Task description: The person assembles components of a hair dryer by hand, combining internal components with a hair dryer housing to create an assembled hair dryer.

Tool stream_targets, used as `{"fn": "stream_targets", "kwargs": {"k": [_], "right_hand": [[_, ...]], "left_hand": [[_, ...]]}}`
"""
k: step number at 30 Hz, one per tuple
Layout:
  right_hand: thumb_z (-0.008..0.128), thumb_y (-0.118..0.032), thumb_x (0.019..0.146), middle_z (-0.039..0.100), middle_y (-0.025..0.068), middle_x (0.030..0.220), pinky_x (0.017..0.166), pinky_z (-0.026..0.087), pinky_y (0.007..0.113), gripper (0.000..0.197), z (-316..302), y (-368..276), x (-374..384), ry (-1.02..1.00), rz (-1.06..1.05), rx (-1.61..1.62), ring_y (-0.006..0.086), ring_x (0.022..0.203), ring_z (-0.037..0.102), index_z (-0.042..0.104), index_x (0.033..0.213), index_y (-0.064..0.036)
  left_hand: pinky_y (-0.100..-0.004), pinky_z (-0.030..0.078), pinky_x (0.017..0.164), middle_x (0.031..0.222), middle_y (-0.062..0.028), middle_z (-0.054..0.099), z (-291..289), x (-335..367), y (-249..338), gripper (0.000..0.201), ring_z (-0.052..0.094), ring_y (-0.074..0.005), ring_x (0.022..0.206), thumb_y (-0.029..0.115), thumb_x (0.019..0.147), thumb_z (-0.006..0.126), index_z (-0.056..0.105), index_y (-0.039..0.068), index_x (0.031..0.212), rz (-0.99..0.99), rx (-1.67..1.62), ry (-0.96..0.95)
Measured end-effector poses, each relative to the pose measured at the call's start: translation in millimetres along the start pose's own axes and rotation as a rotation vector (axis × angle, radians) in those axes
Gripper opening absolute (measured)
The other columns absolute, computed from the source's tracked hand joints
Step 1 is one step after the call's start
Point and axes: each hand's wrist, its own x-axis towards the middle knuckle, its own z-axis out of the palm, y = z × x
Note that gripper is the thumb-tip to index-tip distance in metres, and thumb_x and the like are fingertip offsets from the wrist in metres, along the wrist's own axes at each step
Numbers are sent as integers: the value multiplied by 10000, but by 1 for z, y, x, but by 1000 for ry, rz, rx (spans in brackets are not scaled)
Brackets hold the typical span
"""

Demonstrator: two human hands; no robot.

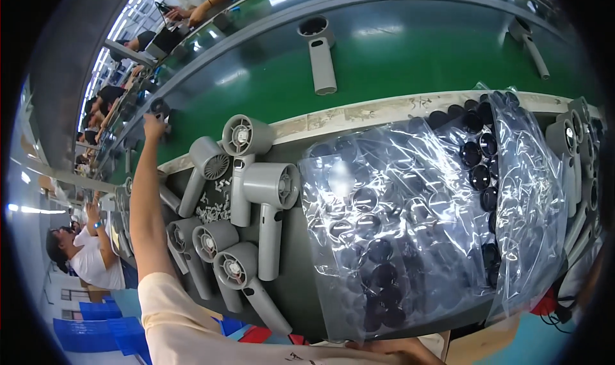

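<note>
My left arm stretches far forward over the bench. At its end, my left hand [154, 127] is closed on a grey handheld fan housing [160, 107] at the near side of the green conveyor belt; the fingers show small and only in part. Below and right of that arm, several grey handheld fan bodies [261, 184] with round heads and long handles lie on the dark bench. Small white parts [214, 205] are heaped among them. Of my right arm only a strip of skin shows at the lower edge; the right hand is out of sight.
A clear plastic bag [410, 218] of round black parts [479, 177] covers the bench's middle and right. More grey fan bodies stand at the far right. Two fan bodies [322, 64] lie on the green belt [397, 64]. Other people work along the line at left and beyond the belt.
</note>
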Motion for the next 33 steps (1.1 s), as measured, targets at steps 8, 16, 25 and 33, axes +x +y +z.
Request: {"fn": "stream_targets", "kwargs": {"k": [8,16,25,33], "right_hand": [[660,-326,837,624,113,1030,592,451,265,354,2,-15,45,-541,623,52,131,685,592,608,1050,-49],[607,16,812,550,147,878,555,479,315,811,33,-61,51,-656,-64,768,192,603,597,83,1416,-121],[669,-244,802,556,158,936,499,539,364,705,70,-105,80,-775,-136,768,265,666,631,230,1338,-116],[488,-406,912,561,156,911,477,518,305,487,100,-175,62,-242,-530,321,212,657,619,324,1214,-61]], "left_hand": [[-285,432,618,814,-75,596,-181,-204,43,437,543,-157,681,208,703,674,561,-56,1032,60,-686,-12],[-221,345,476,659,3,542,-258,-576,23,270,459,-57,533,237,807,700,601,3,898,-273,-548,368],[-234,355,456,627,-17,530,-129,-710,-78,259,461,-80,506,232,797,701,585,9,856,-794,-847,396],[-384,491,727,736,-167,629,-129,-682,-43,169,618,-295,821,140,864,543,552,-25,826,-355,-1596,222]]}}
